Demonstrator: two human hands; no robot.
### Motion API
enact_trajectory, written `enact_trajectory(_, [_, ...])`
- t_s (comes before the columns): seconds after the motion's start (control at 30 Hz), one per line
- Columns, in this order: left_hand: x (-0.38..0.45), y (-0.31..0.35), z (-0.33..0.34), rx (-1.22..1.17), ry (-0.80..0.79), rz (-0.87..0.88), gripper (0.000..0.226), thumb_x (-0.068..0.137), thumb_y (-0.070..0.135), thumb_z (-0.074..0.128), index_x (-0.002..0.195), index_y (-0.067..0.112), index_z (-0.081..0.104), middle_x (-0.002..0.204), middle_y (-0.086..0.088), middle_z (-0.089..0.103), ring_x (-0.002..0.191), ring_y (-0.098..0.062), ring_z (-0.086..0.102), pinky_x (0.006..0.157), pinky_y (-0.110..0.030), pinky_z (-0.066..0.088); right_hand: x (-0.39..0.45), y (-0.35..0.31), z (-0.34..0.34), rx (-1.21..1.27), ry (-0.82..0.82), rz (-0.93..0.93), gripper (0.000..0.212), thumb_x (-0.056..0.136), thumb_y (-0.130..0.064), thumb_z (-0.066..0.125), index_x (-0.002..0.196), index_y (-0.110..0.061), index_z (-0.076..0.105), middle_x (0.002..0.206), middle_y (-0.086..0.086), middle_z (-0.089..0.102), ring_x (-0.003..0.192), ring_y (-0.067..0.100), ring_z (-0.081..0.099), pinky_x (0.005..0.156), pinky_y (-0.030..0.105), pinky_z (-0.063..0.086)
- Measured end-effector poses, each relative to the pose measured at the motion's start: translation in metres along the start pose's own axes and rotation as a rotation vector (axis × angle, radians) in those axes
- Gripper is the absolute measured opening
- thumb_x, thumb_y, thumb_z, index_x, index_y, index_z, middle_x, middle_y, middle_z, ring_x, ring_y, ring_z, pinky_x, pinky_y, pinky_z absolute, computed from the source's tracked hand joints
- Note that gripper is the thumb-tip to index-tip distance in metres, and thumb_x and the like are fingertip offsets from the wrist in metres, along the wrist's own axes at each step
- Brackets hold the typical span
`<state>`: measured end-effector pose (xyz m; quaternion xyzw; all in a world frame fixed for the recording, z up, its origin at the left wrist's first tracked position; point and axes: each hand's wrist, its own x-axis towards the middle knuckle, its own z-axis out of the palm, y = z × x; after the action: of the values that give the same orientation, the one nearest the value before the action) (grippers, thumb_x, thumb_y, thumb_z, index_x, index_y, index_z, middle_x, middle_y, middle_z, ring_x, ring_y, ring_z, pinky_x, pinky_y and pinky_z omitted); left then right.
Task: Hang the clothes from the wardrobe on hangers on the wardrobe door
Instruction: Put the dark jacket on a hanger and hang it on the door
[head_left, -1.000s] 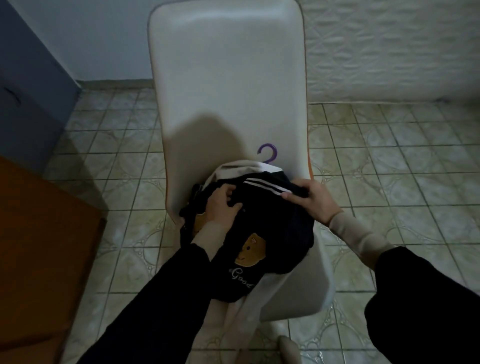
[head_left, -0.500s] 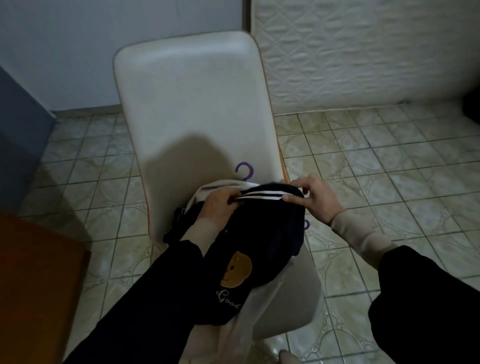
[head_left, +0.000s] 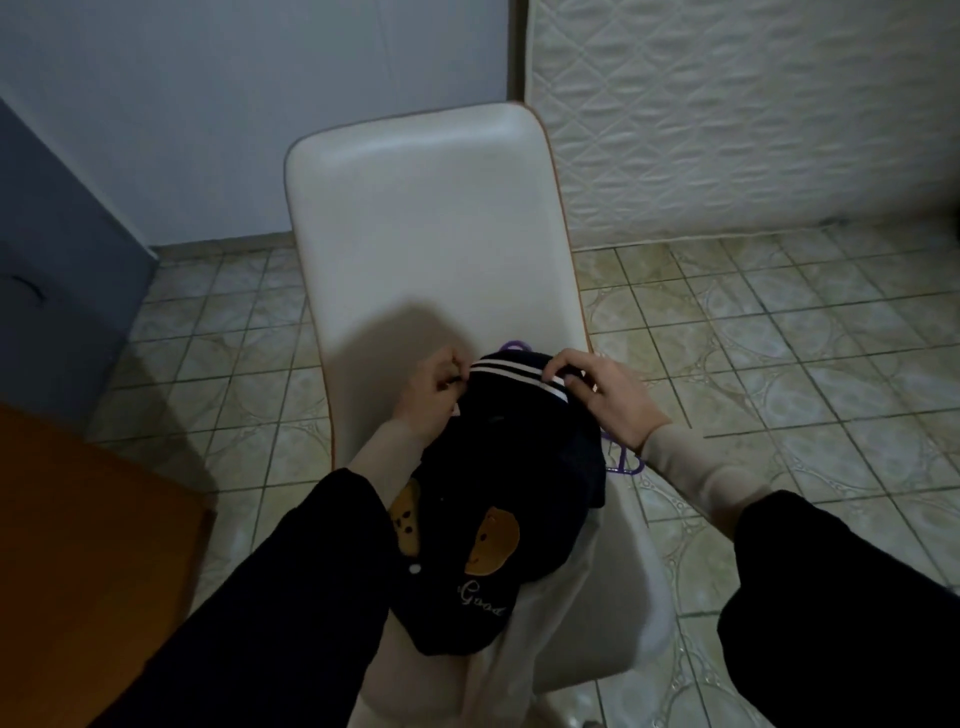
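Note:
A dark navy jacket (head_left: 519, 467) with bear patches and a white-striped collar lies on the seat of a white chair (head_left: 431, 234). My left hand (head_left: 434, 395) pinches the collar's left end. My right hand (head_left: 602, 395) grips the collar's right end. A purple hanger (head_left: 626, 462) sticks out from under the jacket at the right, and its hook shows just behind the collar. A white garment (head_left: 540, 623) lies beneath the jacket and drapes off the seat's front.
A brown wooden surface (head_left: 88, 545) stands at the lower left. A grey-blue cabinet side (head_left: 57, 249) is at the left. The tiled floor (head_left: 779, 338) spreads around the chair, with a textured white wall panel (head_left: 727, 114) behind on the right.
Both hands have drawn the striped collar up toward the chair back and spread it wider. More of the jacket front, with a second bear patch, now shows. The view has tilted upward.

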<state>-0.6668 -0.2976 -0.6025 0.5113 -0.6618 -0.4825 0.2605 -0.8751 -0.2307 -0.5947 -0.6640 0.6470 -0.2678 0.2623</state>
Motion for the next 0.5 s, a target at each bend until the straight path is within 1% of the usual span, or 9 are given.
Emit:
enact_trajectory(0.07, [-0.003, -0.005, 0.002, -0.055, -0.010, -0.023, 0.037, 0.088, -0.015, 0.043, 0.068, 0.014, 0.054, 0.057, 0.014, 0.058, 0.045, 0.004, 0.048, 0.047, -0.010, 0.037, -0.002, 0.002, 0.004, -0.014, -0.011, 0.056, 0.024, 0.081, -0.017, 0.063, 0.103, -0.023, 0.058, 0.093, -0.004, 0.059, 0.084, 0.017, 0.053, 0.073, 0.027, 0.037])
enact_trajectory(0.1, [-0.006, -0.006, 0.003, -0.075, -0.017, -0.043, 0.035, 0.088, -0.014, 0.043, 0.072, 0.011, 0.061, 0.063, 0.010, 0.062, 0.047, 0.003, 0.052, 0.049, -0.010, 0.041, -0.004, 0.002, 0.006, -0.048, -0.010, 0.071, 0.030, 0.076, -0.020, 0.069, 0.104, -0.022, 0.057, 0.092, -0.004, 0.056, 0.086, 0.019, 0.054, 0.073, 0.028, 0.039])
enact_trajectory(0.17, [-0.011, -0.005, 0.006, -0.090, -0.052, -0.071, 0.036, 0.087, -0.016, 0.043, 0.093, 0.009, 0.068, 0.077, -0.002, 0.064, 0.054, 0.002, 0.060, 0.055, -0.010, 0.048, -0.006, 0.003, 0.010, -0.163, 0.034, 0.078, 0.036, 0.073, -0.020, 0.072, 0.104, -0.018, 0.053, 0.090, -0.003, 0.054, 0.088, 0.024, 0.057, 0.070, 0.029, 0.038])
enact_trajectory(0.23, [-0.015, -0.005, 0.010, -0.108, -0.079, -0.070, 0.043, 0.084, -0.018, 0.043, 0.105, 0.012, 0.066, 0.083, -0.003, 0.064, 0.060, 0.002, 0.063, 0.060, -0.010, 0.050, -0.008, 0.002, 0.012, -0.265, 0.143, 0.052, 0.033, 0.074, -0.018, 0.066, 0.103, -0.014, 0.050, 0.089, 0.005, 0.059, 0.085, 0.031, 0.058, 0.066, 0.032, 0.036])
enact_trajectory(0.27, [-0.015, -0.004, 0.012, -0.114, -0.073, -0.052, 0.041, 0.084, -0.017, 0.046, 0.104, 0.012, 0.066, 0.085, -0.003, 0.065, 0.065, -0.002, 0.064, 0.064, -0.011, 0.051, -0.009, 0.001, 0.012, -0.298, 0.195, 0.034, 0.030, 0.076, -0.018, 0.063, 0.102, -0.013, 0.049, 0.090, 0.008, 0.062, 0.082, 0.033, 0.058, 0.065, 0.034, 0.037])
enact_trajectory(0.33, [-0.013, 0.000, 0.013, -0.097, -0.008, -0.018, 0.029, 0.082, -0.010, 0.059, 0.086, 0.016, 0.069, 0.083, -0.004, 0.065, 0.075, -0.013, 0.062, 0.071, -0.017, 0.050, -0.009, -0.003, 0.011, -0.336, 0.247, 0.001, 0.025, 0.081, -0.017, 0.058, 0.103, -0.011, 0.047, 0.093, 0.012, 0.062, 0.080, 0.034, 0.057, 0.064, 0.035, 0.037])
enact_trajectory(0.4, [-0.009, 0.009, 0.013, -0.046, 0.093, 0.004, 0.029, 0.075, -0.004, 0.070, 0.066, 0.023, 0.063, 0.071, 0.000, 0.062, 0.068, -0.010, 0.057, 0.064, -0.015, 0.045, -0.007, -0.008, 0.009, -0.336, 0.263, -0.023, 0.018, 0.085, -0.012, 0.052, 0.102, -0.007, 0.048, 0.096, 0.015, 0.059, 0.080, 0.036, 0.057, 0.063, 0.036, 0.037])
enact_trajectory(0.47, [-0.006, 0.023, 0.011, 0.006, 0.160, 0.036, 0.034, 0.070, -0.001, 0.075, 0.062, 0.026, 0.056, 0.065, 0.001, 0.057, 0.059, -0.005, 0.053, 0.058, -0.017, 0.044, -0.003, -0.015, 0.000, -0.279, 0.292, -0.019, 0.013, 0.086, -0.006, 0.049, 0.099, -0.003, 0.050, 0.101, 0.018, 0.053, 0.078, 0.039, 0.056, 0.063, 0.041, 0.042])
enact_trajectory(0.5, [-0.003, 0.031, 0.008, 0.019, 0.182, 0.044, 0.034, 0.069, 0.000, 0.076, 0.065, 0.027, 0.057, 0.066, -0.002, 0.057, 0.060, -0.008, 0.053, 0.060, -0.022, 0.045, 0.000, -0.019, -0.006, -0.259, 0.310, -0.014, 0.012, 0.086, -0.003, 0.048, 0.097, -0.001, 0.051, 0.102, 0.019, 0.050, 0.076, 0.040, 0.055, 0.064, 0.044, 0.044])
